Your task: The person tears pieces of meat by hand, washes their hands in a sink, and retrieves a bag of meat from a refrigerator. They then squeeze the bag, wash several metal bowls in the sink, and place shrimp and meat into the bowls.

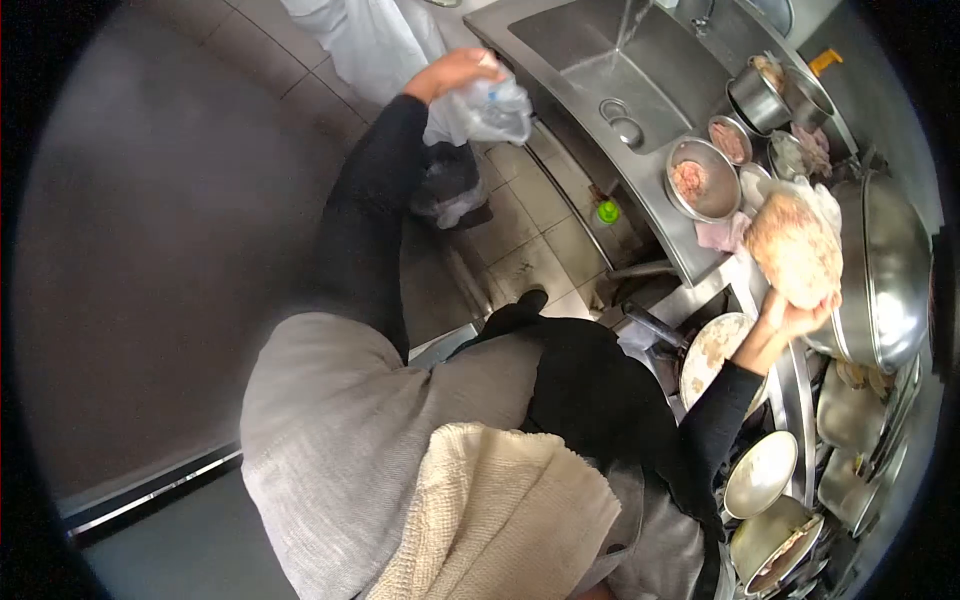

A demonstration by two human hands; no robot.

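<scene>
My left hand (450,75) is stretched out at the upper left. Its fingers are closed on a crumpled clear plastic bag (498,112) with a small blue mark. Below it stands a dark bin (474,212) with a plastic liner. At the right, my right hand (797,316) grips the lower edge of a flat, pale orange-brown slab of food (797,245), whose exact kind I cannot make out. Behind the slab is white plastic (824,205). A pink cloth (722,234) and a metal bowl (726,182) with pinkish food lie beside it.
Water runs into the steel sink (570,50) at the top. Several metal pots (760,100) and bowls crowd the counter. A large domed metal vessel (890,270) stands at far right. Pans (715,350) and a pale bowl (760,475) sit lower down. White sheeting (350,45) hangs at upper left.
</scene>
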